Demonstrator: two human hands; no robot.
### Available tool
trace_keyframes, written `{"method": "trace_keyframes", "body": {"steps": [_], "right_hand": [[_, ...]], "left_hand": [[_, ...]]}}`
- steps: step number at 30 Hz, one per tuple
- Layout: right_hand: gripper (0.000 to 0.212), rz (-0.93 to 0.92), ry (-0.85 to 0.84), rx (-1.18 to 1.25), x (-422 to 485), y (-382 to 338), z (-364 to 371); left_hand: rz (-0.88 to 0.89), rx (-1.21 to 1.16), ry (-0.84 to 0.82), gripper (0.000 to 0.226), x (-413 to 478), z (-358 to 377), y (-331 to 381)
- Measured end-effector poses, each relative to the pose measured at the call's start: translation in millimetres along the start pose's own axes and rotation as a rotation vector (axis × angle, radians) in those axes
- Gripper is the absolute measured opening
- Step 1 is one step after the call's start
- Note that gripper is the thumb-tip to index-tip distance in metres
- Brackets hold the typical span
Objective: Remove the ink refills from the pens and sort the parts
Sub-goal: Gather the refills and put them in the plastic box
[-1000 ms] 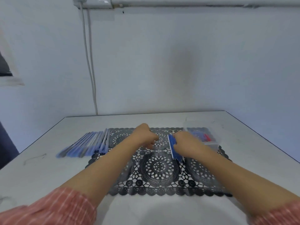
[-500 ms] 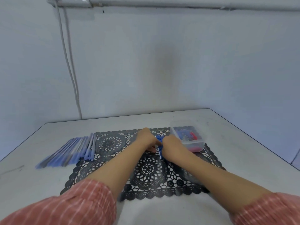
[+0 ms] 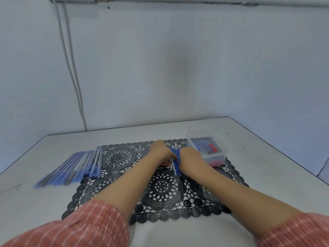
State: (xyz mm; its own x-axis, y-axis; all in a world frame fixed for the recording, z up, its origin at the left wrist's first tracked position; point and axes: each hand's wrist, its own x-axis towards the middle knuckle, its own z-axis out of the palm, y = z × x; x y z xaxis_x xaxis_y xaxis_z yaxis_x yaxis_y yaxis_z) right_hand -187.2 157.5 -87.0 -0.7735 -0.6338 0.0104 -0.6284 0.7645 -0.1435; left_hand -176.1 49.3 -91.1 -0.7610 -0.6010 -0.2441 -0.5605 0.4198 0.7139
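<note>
Blue ink refills (image 3: 176,165) lie bundled at the centre of a black lace mat (image 3: 162,188). The left hand (image 3: 160,152) curls its fingers onto the bundle's 9 o'clock edge. The right hand (image 3: 191,157) covers its 3 o'clock side, fingers hidden, so I cannot tell their state. Pale blue pen barrels (image 3: 74,168) lie at 9 o'clock and a clear box (image 3: 219,148) at 2 o'clock.

Right hand (image 3: 190,157) gripping blue refills (image 3: 176,167), left hand (image 3: 160,152) touching them, black mat (image 3: 162,188), pen barrels (image 3: 76,168) left, clear box (image 3: 214,156) right

Left hand (image 3: 161,152) now against refills (image 3: 176,164) (earlier apart)
</note>
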Motion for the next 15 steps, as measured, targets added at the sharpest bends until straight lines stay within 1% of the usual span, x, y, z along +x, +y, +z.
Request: {"method": "trace_keyframes", "body": {"steps": [4,11,13,15], "right_hand": [[0.022,-0.005,0.001,-0.005,0.2,0.1,-0.5],[0.022,-0.006,0.012,0.0,-1.4,0.1,0.7],[0.021,-0.012,0.015,-0.005,-2.9,0.2,1.5],[0.014,-0.021,0.013,-0.006,-2.9,0.9,3.8]], "left_hand": [[-0.005,-0.008,-0.006,0.039,1.0,0.5,0.1],[-0.004,0.058,0.001,0.034,4.2,-0.2,2.3],[0.004,0.098,0.007,0.033,4.7,-3.2,2.4],[0.026,0.191,0.029,0.032,5.0,-6.5,2.2]]}}
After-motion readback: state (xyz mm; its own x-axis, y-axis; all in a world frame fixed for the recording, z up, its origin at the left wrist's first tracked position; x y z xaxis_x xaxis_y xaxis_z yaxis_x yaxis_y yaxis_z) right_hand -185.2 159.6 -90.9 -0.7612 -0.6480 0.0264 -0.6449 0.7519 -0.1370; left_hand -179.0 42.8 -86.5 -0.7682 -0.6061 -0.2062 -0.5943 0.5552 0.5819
